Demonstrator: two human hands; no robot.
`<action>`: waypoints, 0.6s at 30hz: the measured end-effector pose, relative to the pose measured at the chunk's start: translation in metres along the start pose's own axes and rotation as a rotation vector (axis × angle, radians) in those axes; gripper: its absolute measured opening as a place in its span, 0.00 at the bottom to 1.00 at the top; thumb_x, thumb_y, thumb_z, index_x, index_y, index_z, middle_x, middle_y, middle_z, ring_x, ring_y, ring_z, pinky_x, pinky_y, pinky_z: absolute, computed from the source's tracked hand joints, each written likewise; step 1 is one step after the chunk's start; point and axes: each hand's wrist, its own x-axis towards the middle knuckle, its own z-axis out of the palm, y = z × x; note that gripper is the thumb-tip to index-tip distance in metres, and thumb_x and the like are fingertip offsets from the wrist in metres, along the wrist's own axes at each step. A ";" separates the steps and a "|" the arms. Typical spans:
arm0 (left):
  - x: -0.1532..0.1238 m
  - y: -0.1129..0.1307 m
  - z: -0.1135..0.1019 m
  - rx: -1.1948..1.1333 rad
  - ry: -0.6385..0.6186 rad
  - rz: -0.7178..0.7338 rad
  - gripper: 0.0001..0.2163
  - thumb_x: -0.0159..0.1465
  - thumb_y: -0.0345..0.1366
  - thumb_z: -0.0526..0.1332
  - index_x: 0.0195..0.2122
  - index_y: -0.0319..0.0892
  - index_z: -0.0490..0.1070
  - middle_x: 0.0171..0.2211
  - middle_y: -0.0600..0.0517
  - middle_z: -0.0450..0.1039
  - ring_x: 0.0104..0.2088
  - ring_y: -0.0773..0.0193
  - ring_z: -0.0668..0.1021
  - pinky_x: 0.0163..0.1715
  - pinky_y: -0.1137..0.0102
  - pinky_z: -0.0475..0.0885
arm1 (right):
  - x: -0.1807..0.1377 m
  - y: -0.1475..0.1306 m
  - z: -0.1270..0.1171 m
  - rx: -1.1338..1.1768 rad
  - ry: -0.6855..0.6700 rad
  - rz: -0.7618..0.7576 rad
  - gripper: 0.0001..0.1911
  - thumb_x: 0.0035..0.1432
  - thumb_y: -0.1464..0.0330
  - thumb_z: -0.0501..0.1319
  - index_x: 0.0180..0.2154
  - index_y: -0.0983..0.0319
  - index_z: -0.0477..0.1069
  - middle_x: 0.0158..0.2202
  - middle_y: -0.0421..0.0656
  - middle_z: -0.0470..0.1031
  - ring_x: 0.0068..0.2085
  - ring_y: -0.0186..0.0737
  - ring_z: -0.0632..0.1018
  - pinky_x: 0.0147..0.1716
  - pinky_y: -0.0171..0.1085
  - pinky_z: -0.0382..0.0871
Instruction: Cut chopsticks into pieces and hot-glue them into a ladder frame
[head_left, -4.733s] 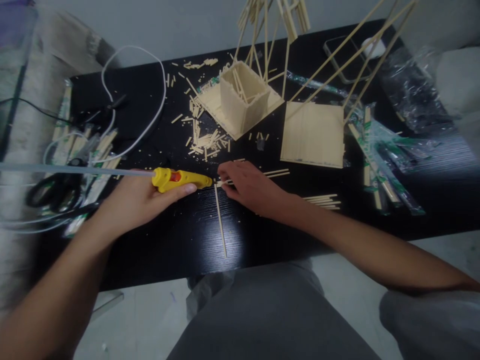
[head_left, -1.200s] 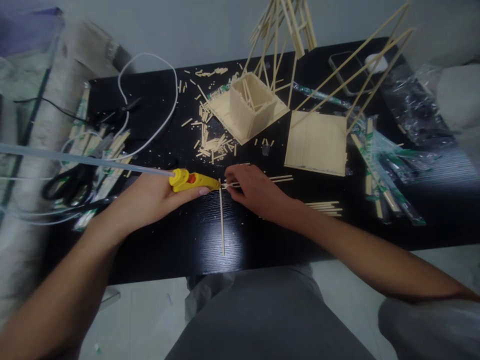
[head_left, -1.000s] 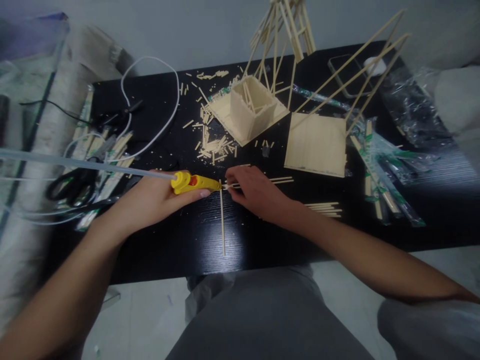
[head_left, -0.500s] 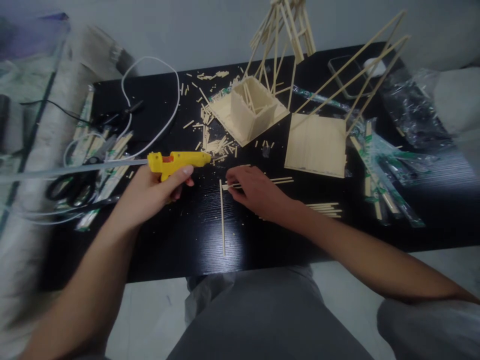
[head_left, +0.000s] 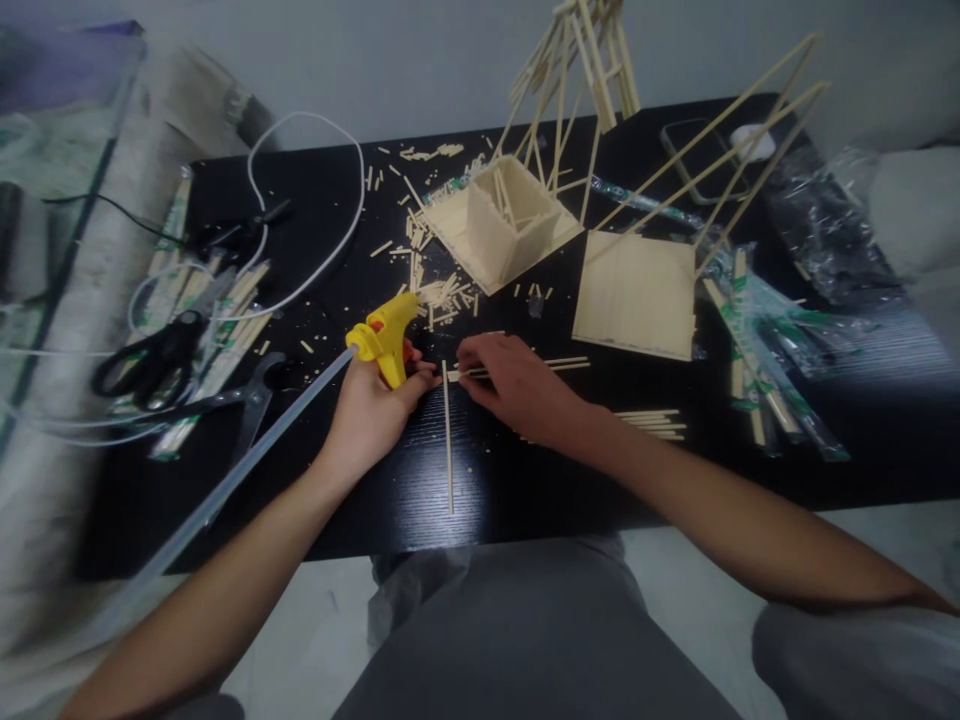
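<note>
My left hand (head_left: 379, 400) is wrapped round a yellow hot glue gun (head_left: 386, 335), its nozzle tilted up and away; a long translucent glue stick (head_left: 277, 440) trails from its back. The fingertips of that hand reach close to the upper end of a thin wooden stick (head_left: 449, 445) lying upright in view on the dark table. My right hand (head_left: 517, 385) is closed in a pinch on thin wooden sticks (head_left: 566, 362) lying crosswise, their left ends beside the upright stick. Its palm rests low over the table. Whether the sticks touch one another I cannot make out.
A wooden box on a square base (head_left: 510, 225) stands behind the hands, scattered stick offcuts (head_left: 442, 295) beside it. To the right are a square panel with long legs (head_left: 637, 295) and wrapped stick bundles (head_left: 780, 350). Scissors (head_left: 154, 365), pliers (head_left: 255, 400) and a white cable (head_left: 360, 170) lie left.
My left hand has moved right with the glue gun, turning it so the nozzle points up and away and its fingertips come near the upright stick. My right hand has stayed almost in place.
</note>
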 end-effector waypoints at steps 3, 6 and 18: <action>-0.002 0.000 0.000 0.005 0.002 0.009 0.18 0.48 0.35 0.74 0.38 0.42 0.71 0.37 0.52 0.77 0.42 0.56 0.83 0.50 0.60 0.78 | 0.000 0.000 0.001 0.003 0.006 0.003 0.08 0.68 0.76 0.60 0.48 0.61 0.67 0.43 0.49 0.79 0.47 0.48 0.78 0.51 0.46 0.69; -0.003 -0.002 0.000 0.017 -0.021 0.032 0.17 0.49 0.35 0.74 0.38 0.42 0.72 0.36 0.52 0.78 0.42 0.56 0.83 0.51 0.60 0.77 | 0.001 0.000 0.001 0.001 0.010 -0.001 0.09 0.68 0.76 0.61 0.48 0.62 0.67 0.43 0.48 0.79 0.46 0.48 0.78 0.50 0.45 0.69; -0.002 -0.010 0.003 0.001 -0.025 0.067 0.12 0.54 0.38 0.71 0.36 0.42 0.72 0.36 0.52 0.77 0.41 0.55 0.84 0.49 0.61 0.79 | 0.001 0.000 0.000 0.024 0.009 -0.014 0.06 0.70 0.74 0.58 0.46 0.60 0.67 0.44 0.48 0.78 0.46 0.49 0.76 0.49 0.47 0.72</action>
